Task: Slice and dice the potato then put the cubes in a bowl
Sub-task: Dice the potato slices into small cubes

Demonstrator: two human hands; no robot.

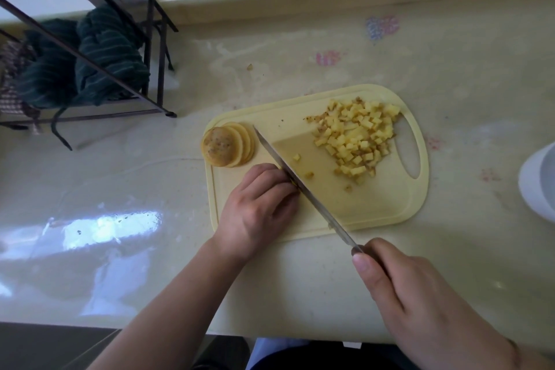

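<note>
Stacking at the cutting board [375, 219]'s left edge, uncut potato slices [226, 146] could slide off. Your left hand [258, 207], fingers curled, pins hidden strips against the knife [300, 180]: nick risk. Right hand [420, 294] grips the handle; cubes [357, 135] piled right.

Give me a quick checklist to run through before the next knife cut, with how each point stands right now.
1. Right hand grips the knife handle: ok.
2. Left hand fingertips curled back from the blade: cannot tell.
3. Potato piece under the left hand held steady: cannot tell, hidden.
4. Potato cubes piled clear of the blade: ok, bar a few strays.
5. Potato slices waiting on the cutting board: ok.
6. White bowl nearby: ok, at the right edge.
</note>
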